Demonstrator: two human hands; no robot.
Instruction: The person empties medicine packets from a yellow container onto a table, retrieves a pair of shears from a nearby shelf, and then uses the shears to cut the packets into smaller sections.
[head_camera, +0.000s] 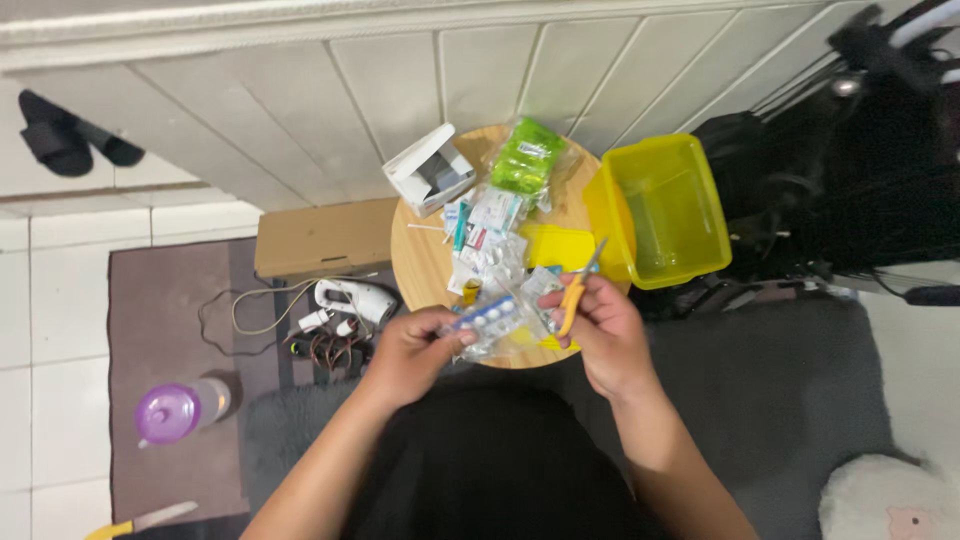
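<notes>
My left hand (415, 352) grips a clear plastic packet (492, 322) with blue and white round pieces inside, held over the near edge of a small round wooden table (420, 255). My right hand (600, 325) also pinches the packet and holds small orange-handled scissors (578, 287), blades pointing up and away. Several small sachets and packets (485, 240) lie piled on the table behind my hands.
On the table stand an open white box (430, 172), a green packet (526, 157), a yellow lid (560, 247) and a yellow plastic tub (665, 210) at its right edge. Left lie a cardboard box (325, 238), a white device with cables (355, 300) and a purple-lidded bottle (178, 410).
</notes>
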